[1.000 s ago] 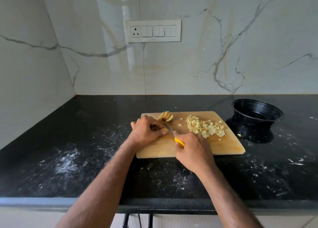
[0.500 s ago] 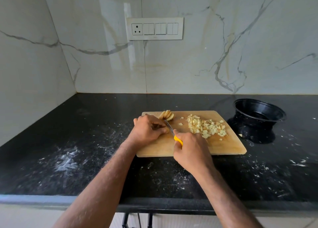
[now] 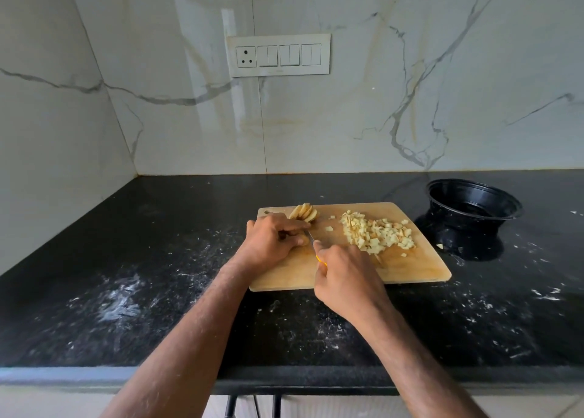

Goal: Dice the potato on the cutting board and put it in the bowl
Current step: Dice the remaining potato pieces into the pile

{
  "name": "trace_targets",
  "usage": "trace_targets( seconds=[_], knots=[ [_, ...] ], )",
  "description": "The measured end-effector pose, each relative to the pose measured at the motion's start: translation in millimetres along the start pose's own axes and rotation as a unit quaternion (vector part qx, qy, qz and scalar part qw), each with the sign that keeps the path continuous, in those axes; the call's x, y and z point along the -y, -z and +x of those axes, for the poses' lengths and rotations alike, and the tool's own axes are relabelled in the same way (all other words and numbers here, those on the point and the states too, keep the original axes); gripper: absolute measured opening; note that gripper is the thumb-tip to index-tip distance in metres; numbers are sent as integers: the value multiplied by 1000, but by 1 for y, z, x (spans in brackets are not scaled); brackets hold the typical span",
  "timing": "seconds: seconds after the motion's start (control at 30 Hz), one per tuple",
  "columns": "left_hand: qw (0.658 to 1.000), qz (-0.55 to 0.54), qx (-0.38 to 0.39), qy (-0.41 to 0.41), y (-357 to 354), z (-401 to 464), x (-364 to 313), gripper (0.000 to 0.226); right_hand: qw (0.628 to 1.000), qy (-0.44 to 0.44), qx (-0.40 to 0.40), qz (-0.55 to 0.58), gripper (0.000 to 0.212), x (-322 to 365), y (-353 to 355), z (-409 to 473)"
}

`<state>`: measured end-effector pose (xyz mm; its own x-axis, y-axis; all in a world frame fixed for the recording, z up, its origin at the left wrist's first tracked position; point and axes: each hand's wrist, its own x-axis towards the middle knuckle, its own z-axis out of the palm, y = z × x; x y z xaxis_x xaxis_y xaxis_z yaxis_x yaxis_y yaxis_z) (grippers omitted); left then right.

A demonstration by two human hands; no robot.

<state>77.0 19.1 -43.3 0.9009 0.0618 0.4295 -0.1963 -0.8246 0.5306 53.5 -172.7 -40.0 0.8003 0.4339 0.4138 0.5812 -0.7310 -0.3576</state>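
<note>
I've got two bare forearms in view, no sleeves, no watch or rings on the left hand (image 3: 271, 240) or right hand (image 3: 346, 277).

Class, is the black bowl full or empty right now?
Empty: the black bowl shows only its dark inside; the diced potato lies on the cutting board.

Wooden cutting board (image 3: 410, 269) lies flat on the counter, pile of pale diced potato (image 3: 377, 233) toward its right side, fanned potato slices (image 3: 304, 212) at the far-left corner. Black bowl (image 3: 474, 206) sits upright just past the board's far-right corner.
</note>
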Motion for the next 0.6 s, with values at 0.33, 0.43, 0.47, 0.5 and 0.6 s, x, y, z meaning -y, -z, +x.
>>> trace_targets(
  seconds=[0.33, 0.43, 0.47, 0.5, 0.6],
  knots=[
    [999, 44, 29, -6, -3, 1, 0, 32, 1000, -12, -1, 0, 23, 4, 3, -8],
    [997, 65, 40, -17, -3, 0, 0, 31, 1000, -14, 1, -7, 20, 3, 2, -17],
    [996, 72, 43, -22, -3, 0, 0, 30, 1000, -13, 10, -7, 18, 2, 3, -20],
    [995, 79, 47, -27, -3, -1, 0, 31, 1000, -9, 18, -7, 18, 2, 4, -23],
    [993, 90, 64, -42, -3, -1, 0, 34, 999, -16, 35, -10, 32, 0, 11, -28]
  ],
)
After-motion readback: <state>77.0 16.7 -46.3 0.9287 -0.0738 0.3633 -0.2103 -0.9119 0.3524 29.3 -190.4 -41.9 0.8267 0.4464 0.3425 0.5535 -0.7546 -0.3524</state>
